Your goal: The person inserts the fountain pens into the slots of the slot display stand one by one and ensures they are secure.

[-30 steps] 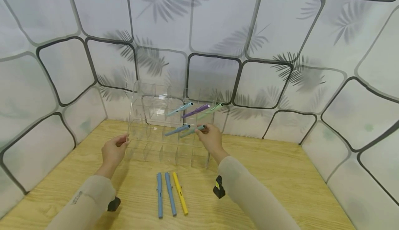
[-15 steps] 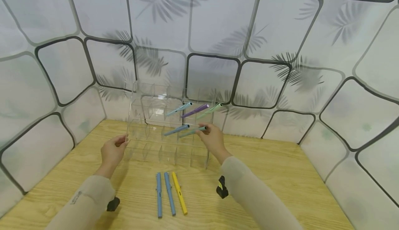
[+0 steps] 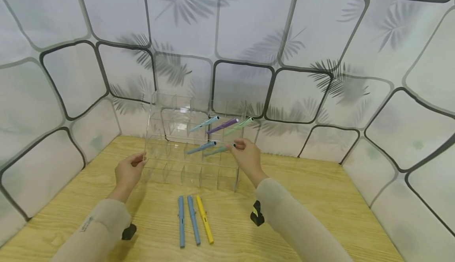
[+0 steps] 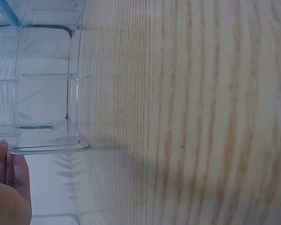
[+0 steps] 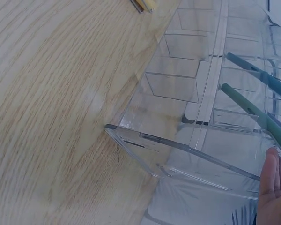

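A clear acrylic pen rack point(image 3: 192, 175) with tiers of compartments stands on the table. At its left edge, my left hand point(image 3: 128, 172) pinches the side panel between thumb and fingers, which the left wrist view also shows. My right hand point(image 3: 246, 158) is at the outer end of a grey-green pen point(image 3: 213, 151) lying slanted in a middle tier; its fingers look fairly straight and loose there. Left of that pen rests a blue pen point(image 3: 201, 148). One tier higher lie a light blue pen point(image 3: 204, 124), a purple pen point(image 3: 222, 126) and a light green pen point(image 3: 241, 125).
Two blue pens point(image 3: 181, 222) and a yellow pen point(image 3: 205, 219) lie side by side on the wooden table point(image 3: 305, 199) in front of the rack. A patterned curtain point(image 3: 249, 25) surrounds the table at the back and sides.
The right hand has let go of the grey-green pen and shifted slightly right; the pen has settled in its compartment. The left hand stays on the rack's edge.
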Action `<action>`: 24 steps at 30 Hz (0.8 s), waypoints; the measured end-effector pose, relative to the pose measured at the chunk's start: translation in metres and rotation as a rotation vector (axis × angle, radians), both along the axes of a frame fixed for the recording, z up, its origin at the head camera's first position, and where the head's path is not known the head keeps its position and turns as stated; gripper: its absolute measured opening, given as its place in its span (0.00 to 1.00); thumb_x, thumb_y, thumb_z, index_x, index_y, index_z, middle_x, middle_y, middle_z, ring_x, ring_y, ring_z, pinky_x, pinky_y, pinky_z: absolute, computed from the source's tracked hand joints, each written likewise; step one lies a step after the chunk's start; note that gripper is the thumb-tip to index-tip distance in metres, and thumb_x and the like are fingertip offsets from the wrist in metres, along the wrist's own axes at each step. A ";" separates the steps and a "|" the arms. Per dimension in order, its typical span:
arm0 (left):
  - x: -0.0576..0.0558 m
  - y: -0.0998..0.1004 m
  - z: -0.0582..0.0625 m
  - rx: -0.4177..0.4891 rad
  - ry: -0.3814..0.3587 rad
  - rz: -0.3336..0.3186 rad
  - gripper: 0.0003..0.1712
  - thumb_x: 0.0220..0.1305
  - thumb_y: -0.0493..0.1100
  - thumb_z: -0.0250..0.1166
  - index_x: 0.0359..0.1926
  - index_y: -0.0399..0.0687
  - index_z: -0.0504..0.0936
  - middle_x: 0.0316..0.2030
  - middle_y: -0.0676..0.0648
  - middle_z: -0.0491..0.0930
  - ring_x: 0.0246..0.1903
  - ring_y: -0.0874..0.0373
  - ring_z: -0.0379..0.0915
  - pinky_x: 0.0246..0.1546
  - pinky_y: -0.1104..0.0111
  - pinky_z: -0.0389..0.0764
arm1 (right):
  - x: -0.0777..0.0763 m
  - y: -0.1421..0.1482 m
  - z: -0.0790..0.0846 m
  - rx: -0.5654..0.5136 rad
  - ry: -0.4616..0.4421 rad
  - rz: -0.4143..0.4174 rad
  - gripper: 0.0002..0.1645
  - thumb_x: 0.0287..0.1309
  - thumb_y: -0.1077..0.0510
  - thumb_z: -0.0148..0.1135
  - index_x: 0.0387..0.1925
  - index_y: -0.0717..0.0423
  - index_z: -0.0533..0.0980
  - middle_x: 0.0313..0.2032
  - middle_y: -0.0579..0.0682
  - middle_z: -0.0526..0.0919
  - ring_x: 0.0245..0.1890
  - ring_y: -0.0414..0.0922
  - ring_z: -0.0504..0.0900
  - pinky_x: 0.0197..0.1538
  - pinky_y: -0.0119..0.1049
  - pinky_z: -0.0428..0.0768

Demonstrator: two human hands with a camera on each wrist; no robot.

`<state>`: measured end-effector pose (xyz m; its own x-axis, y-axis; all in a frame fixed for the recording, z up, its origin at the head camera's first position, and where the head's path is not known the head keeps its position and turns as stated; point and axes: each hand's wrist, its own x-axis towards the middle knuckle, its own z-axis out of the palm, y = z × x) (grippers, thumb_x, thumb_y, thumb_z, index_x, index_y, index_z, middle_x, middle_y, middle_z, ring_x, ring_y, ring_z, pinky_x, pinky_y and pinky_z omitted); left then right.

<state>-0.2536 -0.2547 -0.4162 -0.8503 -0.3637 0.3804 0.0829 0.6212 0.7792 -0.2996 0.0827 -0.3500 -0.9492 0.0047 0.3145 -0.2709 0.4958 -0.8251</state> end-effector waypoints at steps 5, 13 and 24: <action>0.000 0.000 0.000 -0.004 -0.001 0.004 0.16 0.63 0.32 0.63 0.51 0.31 0.79 0.43 0.33 0.81 0.41 0.38 0.78 0.47 0.48 0.73 | 0.001 -0.001 0.000 0.001 -0.013 -0.002 0.22 0.59 0.46 0.65 0.43 0.61 0.79 0.33 0.52 0.84 0.32 0.46 0.83 0.35 0.39 0.82; -0.001 0.001 -0.001 -0.003 0.007 0.009 0.16 0.63 0.33 0.63 0.51 0.32 0.79 0.43 0.33 0.81 0.41 0.39 0.78 0.46 0.49 0.73 | 0.000 0.001 -0.002 0.003 0.044 0.059 0.16 0.62 0.53 0.63 0.44 0.62 0.79 0.34 0.54 0.84 0.30 0.46 0.83 0.33 0.35 0.81; -0.001 0.001 -0.001 0.005 0.000 0.017 0.16 0.63 0.33 0.63 0.51 0.32 0.80 0.43 0.34 0.82 0.41 0.39 0.78 0.44 0.50 0.74 | 0.001 0.001 -0.001 0.051 0.082 0.115 0.12 0.63 0.58 0.62 0.47 0.56 0.80 0.39 0.50 0.83 0.36 0.46 0.82 0.36 0.37 0.81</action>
